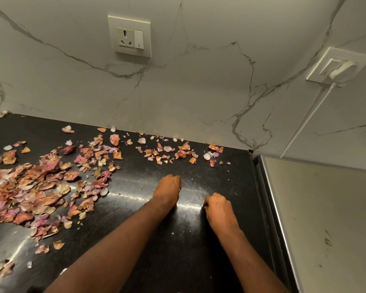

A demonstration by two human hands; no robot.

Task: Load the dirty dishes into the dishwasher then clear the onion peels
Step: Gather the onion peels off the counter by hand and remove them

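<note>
Pink and orange onion peels lie in a thick heap on the left of the black countertop, with a thinner scatter along the back wall. My left hand rests knuckles-up on the counter, fingers curled under, just right of the heap. My right hand sits a little nearer and to the right, fingers curled down onto the surface. Whether either hand holds peels is hidden by the curled fingers. No dishes or dishwasher are in view.
A grey metal appliance top borders the counter on the right. The marble backsplash carries a socket and a second socket with a white plug and cable. Tiny peel crumbs dot the counter around my hands.
</note>
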